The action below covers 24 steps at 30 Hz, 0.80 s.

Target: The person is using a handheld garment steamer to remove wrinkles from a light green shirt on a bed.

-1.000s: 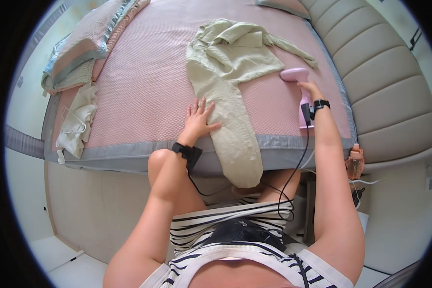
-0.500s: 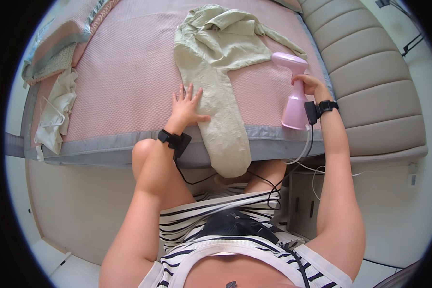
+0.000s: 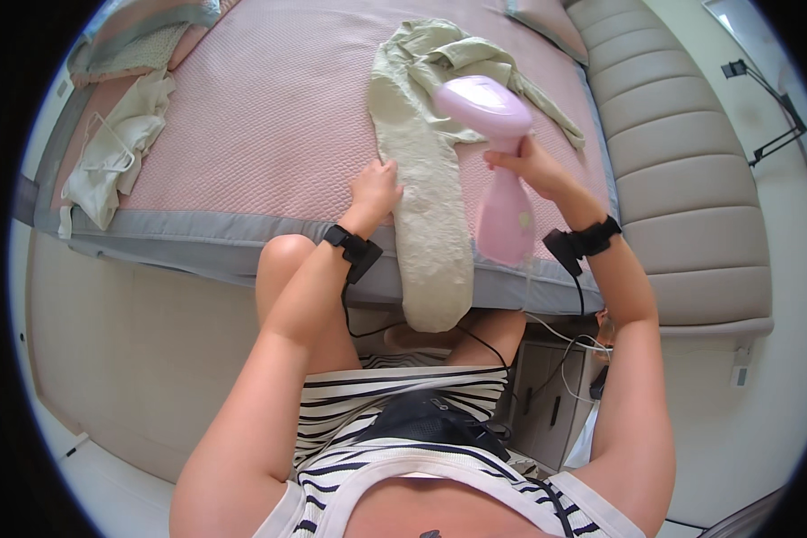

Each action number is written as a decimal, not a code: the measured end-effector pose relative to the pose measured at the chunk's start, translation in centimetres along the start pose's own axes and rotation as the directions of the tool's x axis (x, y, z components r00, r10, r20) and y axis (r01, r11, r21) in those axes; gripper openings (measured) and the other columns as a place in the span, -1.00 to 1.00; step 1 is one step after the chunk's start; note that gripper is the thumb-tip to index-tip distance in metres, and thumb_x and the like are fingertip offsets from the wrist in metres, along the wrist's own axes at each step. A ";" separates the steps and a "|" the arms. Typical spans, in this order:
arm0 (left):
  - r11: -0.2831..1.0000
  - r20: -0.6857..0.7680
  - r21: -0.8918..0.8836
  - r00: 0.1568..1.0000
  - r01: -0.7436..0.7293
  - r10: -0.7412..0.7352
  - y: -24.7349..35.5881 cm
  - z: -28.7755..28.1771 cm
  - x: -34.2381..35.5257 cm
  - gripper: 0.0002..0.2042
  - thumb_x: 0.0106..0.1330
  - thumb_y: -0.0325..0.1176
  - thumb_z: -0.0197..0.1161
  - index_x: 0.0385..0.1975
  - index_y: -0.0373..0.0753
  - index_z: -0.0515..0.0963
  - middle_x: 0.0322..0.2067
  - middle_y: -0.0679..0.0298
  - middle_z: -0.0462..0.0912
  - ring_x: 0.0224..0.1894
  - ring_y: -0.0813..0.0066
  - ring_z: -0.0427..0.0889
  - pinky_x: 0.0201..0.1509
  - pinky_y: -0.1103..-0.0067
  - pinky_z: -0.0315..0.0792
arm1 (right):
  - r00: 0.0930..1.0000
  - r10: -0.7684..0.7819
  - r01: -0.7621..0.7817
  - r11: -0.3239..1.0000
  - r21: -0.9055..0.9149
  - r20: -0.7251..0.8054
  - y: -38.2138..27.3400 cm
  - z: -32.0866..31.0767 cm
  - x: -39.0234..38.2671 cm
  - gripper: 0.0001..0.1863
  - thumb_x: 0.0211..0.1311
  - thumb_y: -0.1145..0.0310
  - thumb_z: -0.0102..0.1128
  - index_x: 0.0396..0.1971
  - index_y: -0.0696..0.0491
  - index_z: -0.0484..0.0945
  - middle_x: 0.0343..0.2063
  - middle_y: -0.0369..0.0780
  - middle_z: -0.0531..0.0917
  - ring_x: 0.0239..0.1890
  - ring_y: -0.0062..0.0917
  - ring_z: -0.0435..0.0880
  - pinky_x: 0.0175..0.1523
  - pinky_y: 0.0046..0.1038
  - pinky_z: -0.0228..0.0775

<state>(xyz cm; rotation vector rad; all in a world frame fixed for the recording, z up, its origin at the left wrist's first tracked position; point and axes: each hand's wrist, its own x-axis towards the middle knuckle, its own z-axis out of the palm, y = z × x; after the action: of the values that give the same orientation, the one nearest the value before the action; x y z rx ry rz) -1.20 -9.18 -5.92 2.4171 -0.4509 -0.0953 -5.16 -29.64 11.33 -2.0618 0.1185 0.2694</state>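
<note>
The fingers of the left hand (image 3: 375, 186) are curled and pinch the near edge of a pale green garment (image 3: 426, 170), holding the cloth taut against the bed, while the fingers of the right hand (image 3: 526, 167) wrap closed around the neck of a pink handheld steamer (image 3: 498, 161), whose rounded head hangs just above the cloth near the centre top of the frame. Judging by how it lies, the long leg of the garment running down to the lower middle looks fairly flat and smoothed, its end drooping over the bed's edge, whereas the bunched folds at the upper centre remain crumpled, so much of the pressing seems left to do. The fabric looks crinkled and light, like gauze or linen; the steamer is glossy moulded plastic with a tapered body and a thin cord trailing down. Beneath lies a pink quilted bedspread (image 3: 269, 117) with a waffle texture and grey border. At the upper left a rumpled cream garment (image 3: 117, 157) waits, and padded grey headboard panels (image 3: 681, 179) fill the right.
</note>
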 end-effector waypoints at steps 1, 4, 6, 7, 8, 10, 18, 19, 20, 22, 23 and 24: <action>1.000 -0.003 -0.004 1.000 0.008 -0.008 -0.4 0.1 0.0 -0.67 -0.04 -0.17 0.20 -0.27 -0.15 0.44 -0.20 0.09 0.48 -0.17 0.14 0.47 -0.18 0.28 0.36 | 0.996 -0.034 0.039 0.997 -0.063 0.082 -0.4 1.3 0.9 -0.50 -0.09 0.43 0.26 -0.15 0.26 0.27 -0.41 -0.22 0.46 -0.41 -0.61 0.44 -0.32 -0.54 0.33; 0.989 -0.029 -0.147 1.000 -0.010 0.005 -1.5 0.5 0.5 -0.77 -0.09 -0.29 0.21 -0.42 -0.19 0.45 -0.40 0.13 0.55 -0.33 0.15 0.52 -0.30 0.33 0.39 | 0.986 -0.128 0.144 0.975 -0.167 0.106 0.7 4.5 3.7 -0.45 -0.08 0.40 0.26 -0.11 0.25 0.20 -0.40 -0.22 0.47 -0.43 -0.61 0.45 -0.34 -0.53 0.35; 0.983 -0.011 -0.179 0.999 -0.043 0.042 -1.7 0.5 0.3 -0.78 -0.13 -0.33 0.23 -0.44 -0.20 0.47 -0.47 0.15 0.55 -0.33 0.18 0.52 -0.30 0.35 0.39 | 0.983 -0.155 0.173 0.963 -0.206 0.102 1.5 5.1 4.8 -0.41 -0.06 0.38 0.25 -0.07 0.21 0.14 -0.40 -0.22 0.46 -0.46 -0.60 0.46 -0.37 -0.51 0.35; 0.975 0.000 -0.222 1.000 -0.017 0.018 -1.5 0.4 0.3 -0.78 -0.18 -0.35 0.25 -0.48 -0.22 0.47 -0.45 0.15 0.55 -0.33 0.19 0.52 -0.30 0.36 0.39 | 0.988 -0.134 0.149 0.965 -0.216 0.081 1.9 4.9 5.5 -0.41 -0.04 0.38 0.24 -0.06 0.20 0.12 -0.42 -0.22 0.46 -0.46 -0.60 0.46 -0.37 -0.51 0.35; 0.974 0.001 -0.228 1.000 -0.010 0.010 -1.5 0.1 0.3 -0.78 -0.18 -0.35 0.25 -0.48 -0.22 0.47 -0.45 0.15 0.55 -0.33 0.19 0.52 -0.30 0.36 0.39 | 0.992 -0.114 0.125 0.966 -0.226 0.061 2.2 4.6 6.2 -0.42 -0.02 0.38 0.22 -0.05 0.19 0.11 -0.43 -0.23 0.46 -0.47 -0.60 0.46 -0.36 -0.52 0.35; 0.967 0.040 -0.251 0.997 -0.052 0.064 -1.5 -0.3 0.1 -0.85 -0.16 -0.43 0.16 -0.52 -0.20 0.52 -0.48 0.09 0.55 -0.37 0.12 0.54 -0.29 0.35 0.41 | 0.987 -0.148 0.158 0.970 -0.187 0.065 0.5 4.2 6.9 -0.50 0.03 0.36 0.17 -0.09 0.20 0.17 -0.47 -0.25 0.47 -0.49 -0.61 0.46 -0.40 -0.53 0.35; 0.969 0.094 -0.246 0.994 -0.026 0.050 -1.6 0.7 0.5 -0.82 -0.21 -0.38 0.26 -0.57 -0.23 0.49 -0.49 0.17 0.53 -0.34 0.20 0.52 -0.31 0.39 0.40 | 0.990 -0.057 0.108 0.900 -0.423 0.131 -3.6 2.9 14.4 -0.70 0.07 0.21 0.16 -0.36 0.15 0.40 -0.60 -0.30 0.49 -0.57 -0.69 0.45 -0.45 -0.60 0.32; 0.970 0.093 -0.240 0.994 -0.027 0.050 -1.6 0.6 0.6 -0.82 -0.22 -0.38 0.26 -0.56 -0.23 0.49 -0.49 0.17 0.53 -0.34 0.21 0.52 -0.30 0.40 0.40 | 0.992 -0.023 0.084 0.864 -0.497 0.127 -3.2 3.3 15.5 -0.66 0.03 0.17 0.19 -0.37 0.14 0.41 -0.64 -0.30 0.50 -0.62 -0.68 0.45 -0.51 -0.60 0.31; 0.971 0.087 -0.237 0.995 -0.026 0.048 -1.5 0.4 0.6 -0.82 -0.22 -0.38 0.26 -0.56 -0.23 0.49 -0.49 0.17 0.53 -0.34 0.21 0.52 -0.30 0.40 0.40 | 0.991 -0.030 0.092 0.863 -0.497 0.130 -2.4 3.7 16.1 -0.66 0.03 0.17 0.19 -0.37 0.14 0.41 -0.64 -0.30 0.50 -0.62 -0.68 0.45 -0.51 -0.60 0.31; 0.975 0.108 -0.222 0.993 -0.015 0.040 -1.3 0.0 0.2 -0.83 -0.22 -0.40 0.25 -0.57 -0.24 0.49 -0.49 0.17 0.53 -0.34 0.21 0.52 -0.31 0.40 0.41 | 0.998 0.031 -0.008 0.939 -0.345 0.063 -1.5 5.5 16.7 -0.66 0.02 0.16 0.21 -0.39 0.14 0.43 -0.65 -0.29 0.50 -0.65 -0.66 0.44 -0.56 -0.59 0.30; 0.978 0.089 -0.207 0.995 -0.020 0.039 -1.2 0.1 0.2 -0.85 -0.21 -0.41 0.24 -0.58 -0.24 0.49 -0.49 0.16 0.53 -0.34 0.20 0.52 -0.32 0.40 0.42 | 0.996 0.030 -0.003 0.948 -0.318 0.081 -0.2 5.6 17.7 -0.58 0.00 0.15 0.22 -0.31 0.19 0.38 -0.64 -0.27 0.51 -0.66 -0.65 0.45 -0.60 -0.58 0.29; 0.979 0.089 -0.205 0.995 -0.019 0.038 -1.3 0.2 0.3 -0.85 -0.21 -0.41 0.24 -0.58 -0.24 0.49 -0.49 0.16 0.53 -0.34 0.20 0.52 -0.32 0.40 0.42 | 0.996 0.030 -0.002 0.948 -0.317 0.082 1.2 6.2 18.2 -0.58 0.00 0.15 0.22 -0.31 0.19 0.38 -0.64 -0.27 0.51 -0.66 -0.65 0.45 -0.60 -0.58 0.29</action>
<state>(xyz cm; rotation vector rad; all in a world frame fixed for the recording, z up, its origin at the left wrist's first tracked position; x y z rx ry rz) -0.58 -8.51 -6.88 2.2102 -0.4927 -0.2314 11.39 -24.30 3.03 -2.3648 0.0402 0.4091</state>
